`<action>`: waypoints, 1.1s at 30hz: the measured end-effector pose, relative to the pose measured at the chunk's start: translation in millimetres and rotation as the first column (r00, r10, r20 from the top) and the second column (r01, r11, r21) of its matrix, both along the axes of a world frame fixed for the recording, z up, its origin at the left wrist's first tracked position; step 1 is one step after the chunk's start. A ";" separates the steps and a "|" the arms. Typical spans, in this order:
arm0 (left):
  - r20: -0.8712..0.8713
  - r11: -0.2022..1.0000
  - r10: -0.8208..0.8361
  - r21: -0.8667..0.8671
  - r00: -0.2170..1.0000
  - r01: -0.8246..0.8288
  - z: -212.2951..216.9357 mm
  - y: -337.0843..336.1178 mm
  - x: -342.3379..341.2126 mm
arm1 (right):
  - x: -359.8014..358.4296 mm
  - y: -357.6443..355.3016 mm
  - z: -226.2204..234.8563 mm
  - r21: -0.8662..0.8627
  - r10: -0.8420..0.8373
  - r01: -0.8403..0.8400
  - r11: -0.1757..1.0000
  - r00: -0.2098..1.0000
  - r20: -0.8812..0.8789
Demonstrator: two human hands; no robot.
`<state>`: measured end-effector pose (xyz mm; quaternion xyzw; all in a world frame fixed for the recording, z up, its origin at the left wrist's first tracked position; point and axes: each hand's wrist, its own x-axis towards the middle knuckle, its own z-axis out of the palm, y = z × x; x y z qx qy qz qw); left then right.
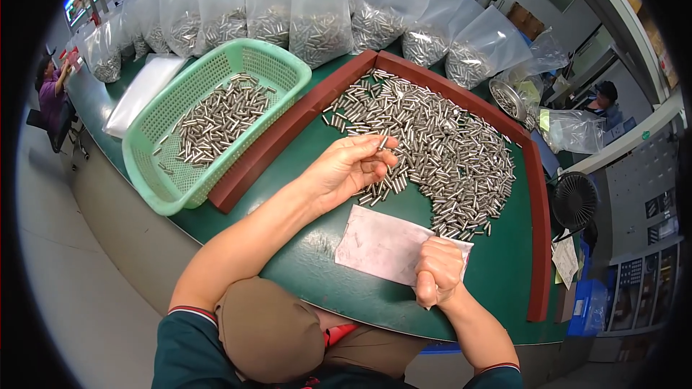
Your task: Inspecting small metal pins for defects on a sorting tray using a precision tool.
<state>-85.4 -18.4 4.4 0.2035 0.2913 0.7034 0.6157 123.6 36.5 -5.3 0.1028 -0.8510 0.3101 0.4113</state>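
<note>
My left hand (349,171) is raised over the near left edge of a heap of short silvery metal pins (461,151). Its thumb and fingertips pinch one small metal pin (382,145). At the lower right, my right hand (440,268) is closed in a fist on the right end of a pale pink, stained cloth (382,243). The cloth lies flat on the green tabletop, and some of it bunches under the fist. The inside of that fist is hidden.
A dark red wooden frame (535,245) borders the heap. Left of it stands a green plastic basket (155,184) partly filled with pins. Clear bags of pins (321,25) line the back. A black fan (574,202) is at right; other people sit farther off.
</note>
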 end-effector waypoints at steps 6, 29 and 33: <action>-0.031 0.976 0.201 -0.078 0.979 -0.203 5.9 0.2 -10.5 | 0.1 0.3 1.6 0.002 -0.006 0.006 1.000 1.000 0.004; -0.975 0.873 0.224 0.205 -0.010 -0.443 -12.3 13.4 -21.1 | 0.3 0.9 -0.2 -0.005 -0.017 0.017 1.000 1.000 0.011; -0.666 0.956 0.171 -0.066 0.726 -0.286 -3.8 7.6 -18.0 | 0.6 0.7 -0.1 -0.002 -0.015 0.015 1.000 1.000 0.019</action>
